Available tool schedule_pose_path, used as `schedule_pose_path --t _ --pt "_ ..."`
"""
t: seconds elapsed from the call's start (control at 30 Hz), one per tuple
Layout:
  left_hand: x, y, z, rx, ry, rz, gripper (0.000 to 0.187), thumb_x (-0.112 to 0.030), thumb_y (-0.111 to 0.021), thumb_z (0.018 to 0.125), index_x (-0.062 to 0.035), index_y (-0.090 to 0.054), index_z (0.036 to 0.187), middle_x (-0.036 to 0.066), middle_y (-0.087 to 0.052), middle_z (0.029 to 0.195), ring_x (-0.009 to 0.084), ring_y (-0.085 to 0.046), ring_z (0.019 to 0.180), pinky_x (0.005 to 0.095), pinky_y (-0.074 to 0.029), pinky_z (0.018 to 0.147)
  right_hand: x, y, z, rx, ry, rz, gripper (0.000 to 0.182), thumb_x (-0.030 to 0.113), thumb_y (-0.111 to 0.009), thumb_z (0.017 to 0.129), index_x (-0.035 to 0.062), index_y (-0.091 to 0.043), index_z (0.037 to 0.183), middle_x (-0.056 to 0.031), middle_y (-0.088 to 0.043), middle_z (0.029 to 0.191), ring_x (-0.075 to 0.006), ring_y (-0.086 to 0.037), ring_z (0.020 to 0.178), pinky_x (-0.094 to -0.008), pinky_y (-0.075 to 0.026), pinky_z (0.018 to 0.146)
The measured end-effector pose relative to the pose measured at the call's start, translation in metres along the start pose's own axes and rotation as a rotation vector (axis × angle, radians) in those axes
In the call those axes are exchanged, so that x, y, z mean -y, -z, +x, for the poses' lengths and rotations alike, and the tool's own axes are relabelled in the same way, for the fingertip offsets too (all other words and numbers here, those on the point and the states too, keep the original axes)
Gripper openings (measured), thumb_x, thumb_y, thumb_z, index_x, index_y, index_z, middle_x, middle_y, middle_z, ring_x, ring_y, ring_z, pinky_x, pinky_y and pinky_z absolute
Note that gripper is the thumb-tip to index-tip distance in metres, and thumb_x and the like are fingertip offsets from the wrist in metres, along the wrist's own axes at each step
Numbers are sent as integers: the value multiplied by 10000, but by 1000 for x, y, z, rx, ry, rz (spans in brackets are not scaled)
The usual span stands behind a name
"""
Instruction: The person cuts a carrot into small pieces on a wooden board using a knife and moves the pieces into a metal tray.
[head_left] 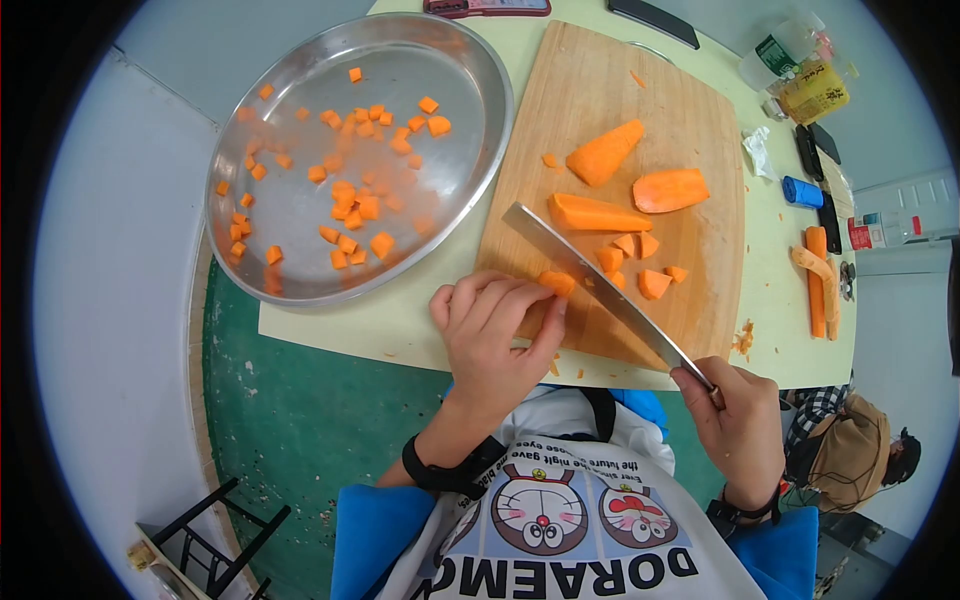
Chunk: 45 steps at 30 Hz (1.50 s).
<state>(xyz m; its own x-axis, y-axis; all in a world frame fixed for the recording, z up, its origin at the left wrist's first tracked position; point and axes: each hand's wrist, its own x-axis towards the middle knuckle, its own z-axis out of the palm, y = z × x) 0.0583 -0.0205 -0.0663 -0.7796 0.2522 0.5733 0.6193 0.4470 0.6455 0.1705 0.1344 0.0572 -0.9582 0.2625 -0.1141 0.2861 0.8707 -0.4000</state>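
Observation:
My right hand is closed round the handle of a kitchen knife, its blade slanting up and left across the wooden cutting board. With curled fingers, my left hand holds a small carrot piece against the board, just left of the blade. Behind the knife lie a long carrot piece and two thicker carrot chunks. Several cut carrot bits are grouped right of the blade.
A round metal tray with scattered carrot cubes stands left of the board. On the right are whole carrots, a blue roll, crumpled tissue and bottles. Phones lie at the far edge; a black stool stands lower left.

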Motion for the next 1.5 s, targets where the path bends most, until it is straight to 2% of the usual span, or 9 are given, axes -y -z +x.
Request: schedule_pose_path --t 0.57,1.0,1.5 --pt "-2 -5 0 -11 -13 31 168 -112 -718 651 -129 -626 791 -30 -597 770 173 -527 812 330 -305 792 -5 -3 0 6 40 8 181 146 -652 810 26 -546 727 -118 -536 544 -286 -531 446 -337 -417 419" --pt "-5 -2 4 52 2 43 192 -116 -716 637 -118 -614 799 -10 -588 772 202 -519 825 351 -318 782 -8 -11 -2 8 60 -4 178 145 -646 808 38 -516 751 -112 -528 546 -293 -534 459 -353 -418 418" --pt "-5 -3 2 55 11 41 214 -113 -717 627 -117 -616 816 2 -592 785 227 -528 856 360 -336 788 -3 -12 9 111 98 -82 229 146 -648 780 32 -457 730 -120 -527 561 -306 -538 471 -376 -430 421"
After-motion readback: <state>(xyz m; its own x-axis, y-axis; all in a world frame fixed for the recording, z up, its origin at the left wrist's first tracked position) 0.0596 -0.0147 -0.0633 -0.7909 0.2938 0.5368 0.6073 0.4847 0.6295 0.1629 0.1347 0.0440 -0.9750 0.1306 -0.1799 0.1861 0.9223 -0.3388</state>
